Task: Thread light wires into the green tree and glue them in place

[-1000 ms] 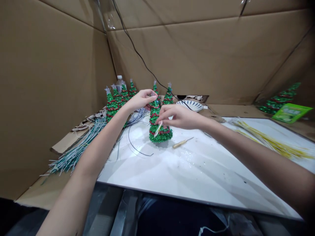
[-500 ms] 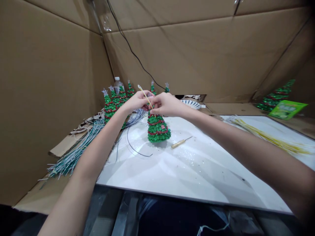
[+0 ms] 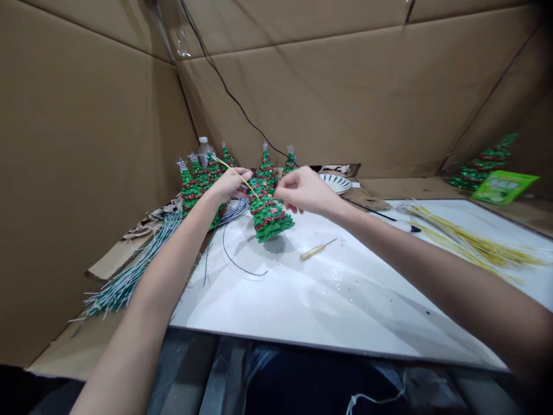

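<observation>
My left hand [image 3: 230, 183] pinches a thin yellow strand [image 3: 235, 174], fingers closed on it; the strand runs up and left from the top of the small green tree [image 3: 266, 210]. The tree is tilted, its base lifted off the white board [image 3: 345, 288]. My right hand [image 3: 302, 190] grips the tree's upper part, fingers curled shut around it. A wooden-handled awl [image 3: 317, 249] lies on the board just right of the tree. Finished trees [image 3: 196, 181] stand behind, near the cardboard wall [image 3: 86, 173]. A yellow strand bundle [image 3: 470, 245] lies far right.
</observation>
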The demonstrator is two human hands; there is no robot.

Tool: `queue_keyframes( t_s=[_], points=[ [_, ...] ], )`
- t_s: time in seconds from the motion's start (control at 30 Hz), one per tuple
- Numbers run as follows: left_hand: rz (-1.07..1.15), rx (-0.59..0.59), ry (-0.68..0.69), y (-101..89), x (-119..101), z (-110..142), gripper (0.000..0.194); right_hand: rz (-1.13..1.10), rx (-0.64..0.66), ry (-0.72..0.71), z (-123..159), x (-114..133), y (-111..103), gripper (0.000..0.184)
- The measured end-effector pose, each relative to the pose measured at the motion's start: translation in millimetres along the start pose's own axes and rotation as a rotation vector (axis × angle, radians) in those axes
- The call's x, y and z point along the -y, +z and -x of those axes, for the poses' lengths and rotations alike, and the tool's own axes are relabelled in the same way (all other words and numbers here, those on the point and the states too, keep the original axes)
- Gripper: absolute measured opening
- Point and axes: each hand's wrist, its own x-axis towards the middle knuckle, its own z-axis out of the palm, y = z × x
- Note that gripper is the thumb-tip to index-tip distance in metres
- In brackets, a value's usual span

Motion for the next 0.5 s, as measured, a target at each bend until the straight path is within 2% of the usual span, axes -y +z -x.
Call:
queue_keyframes(
  t_s=[0.1, 0.17, 0.23, 0.33, 0.5],
  points=[
    [0.030, -0.038, -0.058, -1.9, 7, -4, 0.007, -0.066, 0.234, 0.184, 35, -23, 12, 0.021],
    [0.060, -0.050, -0.091, -2.0, 8, -5, 0.009, -0.213, 0.318, 0.285, 48, -38, 28, 0.033],
    [0.096, -0.055, -0.119, -1.9, 7, -3, 0.010, -0.358, 0.289, 0.290, 51, -47, 45, 0.035],
    [0.157, -0.060, -0.151, -3.1, 2, 0, 0.011, -0.458, 0.239, 0.256, 39, -46, 65, 0.030],
    [0.257, -0.042, -0.188, -9.9, -6, 2, 0.011, -0.615, 0.180, 0.234, 13, -28, 70, 0.020]
  ],
)
